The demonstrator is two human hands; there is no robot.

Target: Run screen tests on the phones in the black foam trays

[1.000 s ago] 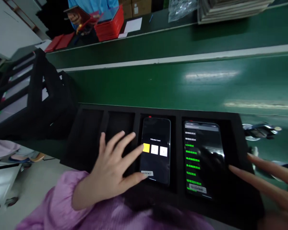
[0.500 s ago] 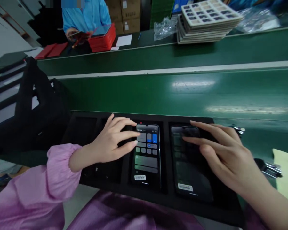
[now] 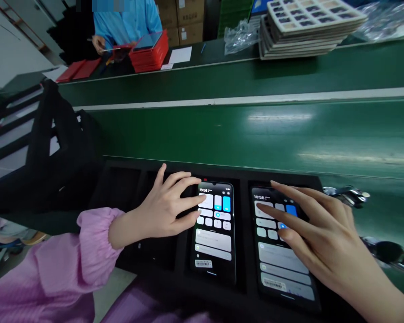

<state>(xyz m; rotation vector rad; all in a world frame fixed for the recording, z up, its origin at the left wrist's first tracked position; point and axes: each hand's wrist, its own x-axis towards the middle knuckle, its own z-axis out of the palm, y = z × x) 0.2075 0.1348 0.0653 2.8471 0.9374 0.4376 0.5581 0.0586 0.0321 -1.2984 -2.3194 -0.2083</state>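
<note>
Two smartphones lie face up in slots of a black foam tray (image 3: 183,251), both screens lit with a control panel. Over the upper left of the middle smartphone (image 3: 212,244) is my left hand (image 3: 168,204), its fingers spread and a fingertip at the screen. My right hand (image 3: 323,224) reaches across the right smartphone (image 3: 283,260) with fingers apart, the index fingertip at its upper-left tiles. That hand hides part of the right screen. A small barcode label (image 3: 204,264) sits low on the middle phone. Neither hand holds anything.
A black rack (image 3: 43,134) with light sheets stands at left. Metal clamps (image 3: 350,196) lie right of the tray. Beyond the green bench (image 3: 175,130), a co-worker in blue (image 3: 126,22) handles items near stacked red cases (image 3: 150,54). Stacked trays (image 3: 309,33) stand at the back right.
Both phone screens have turned brighter; the right one was dim and now shows its panel clearly. The view has shifted slightly. My hands keep nearly the same places over the phones.
</note>
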